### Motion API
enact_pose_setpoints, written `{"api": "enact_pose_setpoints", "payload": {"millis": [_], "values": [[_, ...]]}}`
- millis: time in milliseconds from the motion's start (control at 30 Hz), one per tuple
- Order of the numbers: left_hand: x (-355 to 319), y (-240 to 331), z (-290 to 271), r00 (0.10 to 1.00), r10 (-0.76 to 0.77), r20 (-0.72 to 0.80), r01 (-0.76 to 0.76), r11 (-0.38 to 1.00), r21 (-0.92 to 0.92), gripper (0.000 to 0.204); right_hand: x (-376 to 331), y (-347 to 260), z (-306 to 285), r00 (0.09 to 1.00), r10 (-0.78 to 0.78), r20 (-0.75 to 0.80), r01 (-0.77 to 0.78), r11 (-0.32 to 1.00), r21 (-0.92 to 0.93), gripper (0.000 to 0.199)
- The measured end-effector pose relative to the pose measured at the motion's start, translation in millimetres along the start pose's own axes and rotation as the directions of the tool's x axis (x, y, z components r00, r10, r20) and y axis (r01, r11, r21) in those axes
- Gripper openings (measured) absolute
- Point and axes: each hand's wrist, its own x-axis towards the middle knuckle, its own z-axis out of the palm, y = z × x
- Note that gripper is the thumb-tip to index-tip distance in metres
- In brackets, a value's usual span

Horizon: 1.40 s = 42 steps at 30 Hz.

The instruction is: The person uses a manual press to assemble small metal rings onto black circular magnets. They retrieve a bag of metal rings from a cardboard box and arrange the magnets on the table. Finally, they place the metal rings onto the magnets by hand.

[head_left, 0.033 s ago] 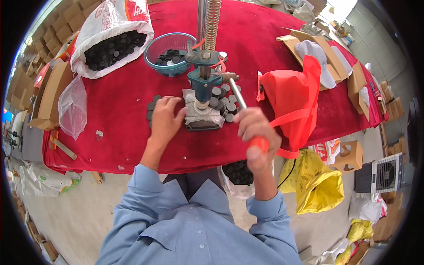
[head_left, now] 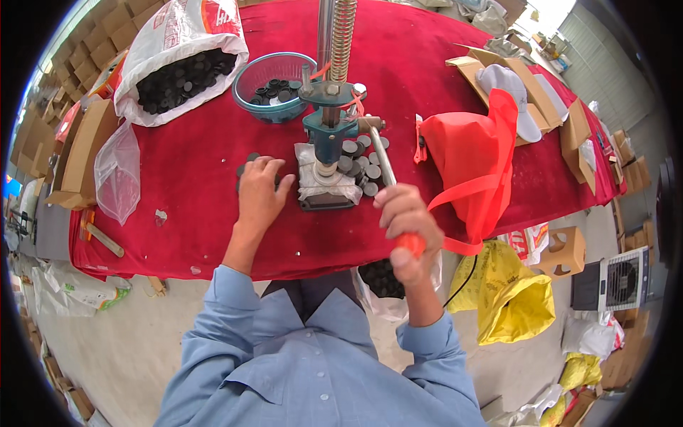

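A dark green hand press (head_left: 328,146) with a bright coil spring stands on the table, its ram down on the plastic-wrapped base (head_left: 329,193). My right hand (head_left: 411,222) is wrapped round the red grip of the press lever (head_left: 383,158). To the left of the base, my left hand (head_left: 260,191) is open, thumb apart from the fingers, over some dark round discs (head_left: 252,157) that it partly covers. More grey and black discs (head_left: 356,166) lie loose to the right of the press. Whether anything sits under the ram is hidden.
Behind the press stands a blue-green basket (head_left: 242,92) with black discs. A white sack (head_left: 146,60) of discs leans at the back left. At right are a red bag (head_left: 462,153), a grey cap (head_left: 509,92) and cardboard boxes. An open sack of black pieces (head_left: 384,279) stands below the table edge.
My left hand has drawn a little left, away from the press base and over the discs. My right hand and the lever grip have shifted slightly left.
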Motion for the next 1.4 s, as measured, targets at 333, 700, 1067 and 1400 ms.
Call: {"api": "enact_pose_setpoints", "payload": {"millis": [333,700,1067,1400], "values": [[-14,-27,-16,0.955,0.018,0.297,-0.003,0.999,-0.051,0.034,5,-7,-1,0.998,0.060,-0.012,-0.061,0.997,-0.056,0.028],[1,-21,-30,0.936,0.032,0.350,-0.020,0.999,-0.036,0.041,92,-18,-5,0.970,0.237,-0.056,-0.234,0.971,0.057,0.024],[11,33,6,0.975,-0.142,0.173,0.202,0.890,-0.408,0.071,124,-17,-3,0.943,0.325,-0.069,-0.324,0.946,0.026,0.039],[17,51,35,0.993,-0.100,0.060,0.116,0.907,-0.405,0.084,119,-13,2,0.940,0.309,-0.145,-0.296,0.950,0.103,0.029]]}}
